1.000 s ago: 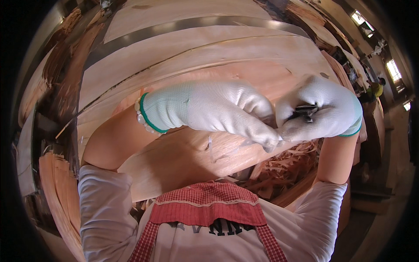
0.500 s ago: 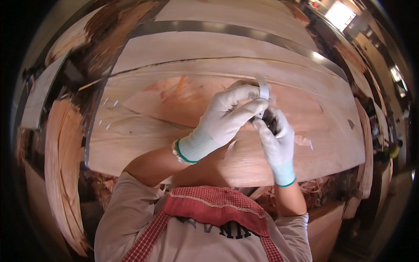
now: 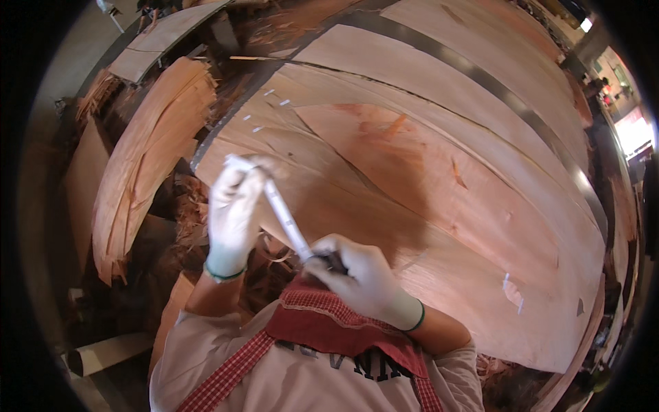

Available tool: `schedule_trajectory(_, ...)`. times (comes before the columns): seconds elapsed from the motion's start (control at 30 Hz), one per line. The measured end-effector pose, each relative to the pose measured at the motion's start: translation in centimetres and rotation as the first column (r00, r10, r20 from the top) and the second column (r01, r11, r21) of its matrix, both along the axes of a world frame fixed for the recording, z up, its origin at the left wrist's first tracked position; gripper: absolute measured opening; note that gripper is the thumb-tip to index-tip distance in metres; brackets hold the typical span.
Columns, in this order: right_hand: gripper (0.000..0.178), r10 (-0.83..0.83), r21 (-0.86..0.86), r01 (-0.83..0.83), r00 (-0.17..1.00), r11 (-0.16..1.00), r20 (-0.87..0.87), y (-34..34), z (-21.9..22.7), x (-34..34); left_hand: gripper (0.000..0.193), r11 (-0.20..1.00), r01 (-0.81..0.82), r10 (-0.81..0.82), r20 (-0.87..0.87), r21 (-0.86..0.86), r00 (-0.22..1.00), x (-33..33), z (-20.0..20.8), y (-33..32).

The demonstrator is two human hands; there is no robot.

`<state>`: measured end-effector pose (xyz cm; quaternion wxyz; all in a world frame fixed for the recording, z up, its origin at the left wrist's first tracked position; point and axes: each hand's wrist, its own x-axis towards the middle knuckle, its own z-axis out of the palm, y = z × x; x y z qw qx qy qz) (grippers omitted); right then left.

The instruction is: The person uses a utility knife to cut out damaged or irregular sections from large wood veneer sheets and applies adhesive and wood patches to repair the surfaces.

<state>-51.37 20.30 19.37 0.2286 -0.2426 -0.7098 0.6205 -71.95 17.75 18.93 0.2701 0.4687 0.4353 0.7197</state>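
Note:
A white tape strip [image 3: 283, 209] with dark marks runs taut between my two gloved hands. My left hand [image 3: 230, 213] pinches its upper end, beside the left edge of a large wood veneer sheet [image 3: 329, 165]. Nearer my chest, my right hand [image 3: 367, 278] is closed around a small dark object [image 3: 334, 261] where the strip ends; its kind is mostly hidden by the fingers. Several short white tape pieces [image 3: 257, 129] lie on the veneer at its upper left. Another white piece [image 3: 506, 280] sits by a small tear at the right.
A long metal strip [image 3: 473, 69] crosses the veneer on the far side. To the left stands a bundle of curled veneer [image 3: 154, 165], with torn wood scraps [image 3: 192, 206] beneath the table edge. More veneer sheets [image 3: 168, 38] lie at the far left.
My view has turned left. My hands, close together over the veneer before, are now apart, the left out to the left and the right near my chest. A longer length of tape shows between them.

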Motion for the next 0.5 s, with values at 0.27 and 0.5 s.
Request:
schedule_trajectory(0.27,0.018,-0.05,-0.46,0.073,0.997,0.885,0.062,5.6,-7.6,-13.1,0.015,0.931,-0.29,0.252,-0.184,-0.221,0.95,-13.4,-6.3,3.4)
schedule_trajectory(0.5,0.012,-0.221,-0.438,0.382,0.901,0.814,0.374,12.6,-20.5,-21.7,0.013,0.811,-0.257,0.041,-0.386,-0.526,0.922,-21.7,-22.5,14.3)
